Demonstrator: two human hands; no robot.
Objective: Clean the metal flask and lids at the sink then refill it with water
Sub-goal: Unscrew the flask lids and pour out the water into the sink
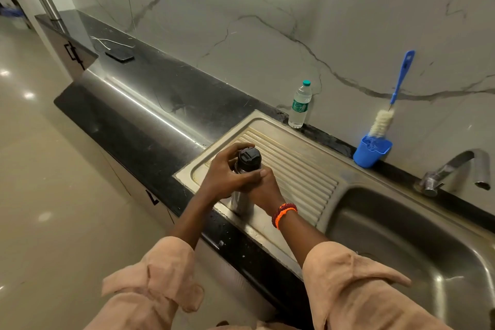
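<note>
Cylindrical steel flask [241, 195] stands upright on the ribbed drainboard [294, 168], near its front edge. Right hand [263, 189] wraps the body; left hand [227, 173] curls around the black plastic lid [249, 156]. Looks like the uncapping step: next needs a twist with the body held firm. Open steel sink basin [401, 236] lies right, curved tap [455, 171] behind; blue-handled bottle brush [388, 112] in its blue cup at the back of the bench.

The flask [242, 197] body is mostly hidden behind both hands.

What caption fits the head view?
Both hands, left hand and right hand, grip the lidded flask upright on the sink's drainboard.
</note>
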